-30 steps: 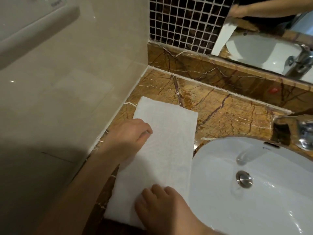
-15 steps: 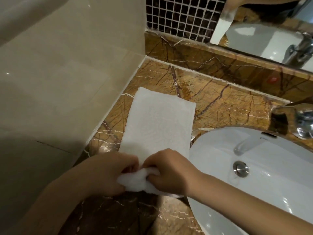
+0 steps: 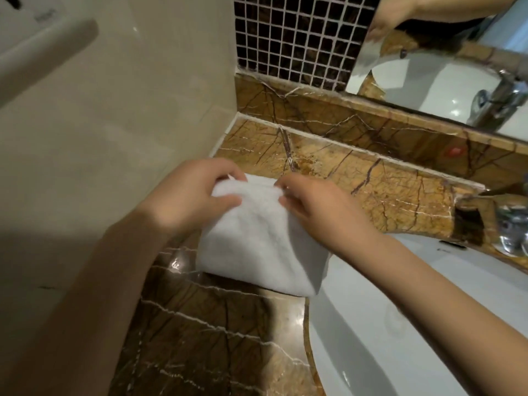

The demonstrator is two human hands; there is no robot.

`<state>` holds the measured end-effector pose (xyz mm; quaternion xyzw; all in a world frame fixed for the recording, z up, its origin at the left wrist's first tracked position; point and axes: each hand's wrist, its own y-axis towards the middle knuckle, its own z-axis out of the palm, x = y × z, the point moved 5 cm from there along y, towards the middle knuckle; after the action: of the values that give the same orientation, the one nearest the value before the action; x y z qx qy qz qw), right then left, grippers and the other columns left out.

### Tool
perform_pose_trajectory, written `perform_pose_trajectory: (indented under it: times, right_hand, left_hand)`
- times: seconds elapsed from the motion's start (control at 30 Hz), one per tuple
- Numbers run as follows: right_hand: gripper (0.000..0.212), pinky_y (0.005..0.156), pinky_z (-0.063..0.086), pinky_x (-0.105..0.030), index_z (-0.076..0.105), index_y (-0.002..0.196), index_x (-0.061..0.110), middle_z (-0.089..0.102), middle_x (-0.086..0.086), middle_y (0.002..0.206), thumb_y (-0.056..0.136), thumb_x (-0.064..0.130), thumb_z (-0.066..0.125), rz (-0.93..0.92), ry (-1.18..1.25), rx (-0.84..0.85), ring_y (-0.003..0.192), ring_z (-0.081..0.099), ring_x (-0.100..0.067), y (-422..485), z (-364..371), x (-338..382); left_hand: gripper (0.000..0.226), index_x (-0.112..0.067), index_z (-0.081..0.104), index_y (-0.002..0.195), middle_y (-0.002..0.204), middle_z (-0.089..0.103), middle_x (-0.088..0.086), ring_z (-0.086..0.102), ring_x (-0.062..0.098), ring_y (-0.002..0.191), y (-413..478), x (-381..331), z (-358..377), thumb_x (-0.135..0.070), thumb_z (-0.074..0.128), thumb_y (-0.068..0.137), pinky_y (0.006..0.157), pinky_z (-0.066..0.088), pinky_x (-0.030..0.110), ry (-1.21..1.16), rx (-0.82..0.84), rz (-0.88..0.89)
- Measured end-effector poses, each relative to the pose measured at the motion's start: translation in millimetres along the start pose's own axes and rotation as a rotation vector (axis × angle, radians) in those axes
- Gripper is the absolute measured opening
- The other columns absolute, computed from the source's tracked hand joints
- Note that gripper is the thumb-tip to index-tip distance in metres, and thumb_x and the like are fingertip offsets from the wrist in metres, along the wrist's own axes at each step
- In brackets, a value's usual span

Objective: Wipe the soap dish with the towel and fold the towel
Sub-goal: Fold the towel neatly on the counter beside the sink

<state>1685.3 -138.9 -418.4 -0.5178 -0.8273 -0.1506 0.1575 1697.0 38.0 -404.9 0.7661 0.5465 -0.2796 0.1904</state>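
A white towel [image 3: 257, 244] lies folded over on the brown marble counter [image 3: 385, 190], just left of the basin. Its near fold overlaps the basin's rim a little. My left hand [image 3: 191, 198] pinches the towel's far left corner. My right hand [image 3: 320, 207] pinches the far right corner. Both hands hold the doubled far edge together. No soap dish shows in the head view.
A white basin [image 3: 400, 324] fills the lower right. A chrome tap [image 3: 511, 224] stands at the right edge. A beige tiled wall [image 3: 114, 124] closes the left side, with a mosaic strip [image 3: 294, 38] and a mirror [image 3: 443, 67] behind the counter.
The towel lay stretched out long on the counter. Both hands took its near end and carried it away from me over the far end, halving the towel's length.
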Motion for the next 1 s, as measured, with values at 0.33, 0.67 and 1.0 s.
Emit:
perform_pose_trajectory:
  times: [0.33,0.67,1.0]
  right_hand:
    - [0.027,0.067,0.049,-0.037,0.056,0.112,0.015,0.064,-0.008,0.101,0.095,0.033,0.045,0.203,-0.057,-0.063,0.089,0.06,-0.029,48.6,27.4,-48.6]
    - [0.036,0.087,0.041,-0.041,0.051,0.126,0.021,0.058,-0.004,0.108,0.097,0.038,0.038,0.275,-0.158,-0.072,0.099,0.054,-0.024,23.1,59.8,-55.5]
    - [0.048,0.103,0.035,-0.046,0.04,0.135,0.018,0.052,-0.008,0.127,0.095,0.044,0.036,0.304,-0.261,-0.007,0.119,0.047,-0.027,23.7,34.1,-37.9]
  left_hand:
    - [0.029,-0.023,0.058,0.116,0.12,0.062,0.004,0.055,0.026,0.111,70.0,41.4,36.2,-0.024,0.059,0.086,0.094,0.044,0.043,0.111,-0.146,-0.132]
    - [0.038,-0.015,0.047,0.132,0.124,0.051,0.016,0.047,0.031,0.113,48.3,44.8,65.1,-0.03,0.04,0.097,0.096,0.035,0.04,0.141,-0.171,-0.227]
    - [0.045,-0.018,0.041,0.136,0.137,0.047,0.011,0.041,0.029,0.125,42.3,18.6,45.6,-0.037,0.038,0.096,0.099,0.036,0.045,0.416,-0.125,-0.122]
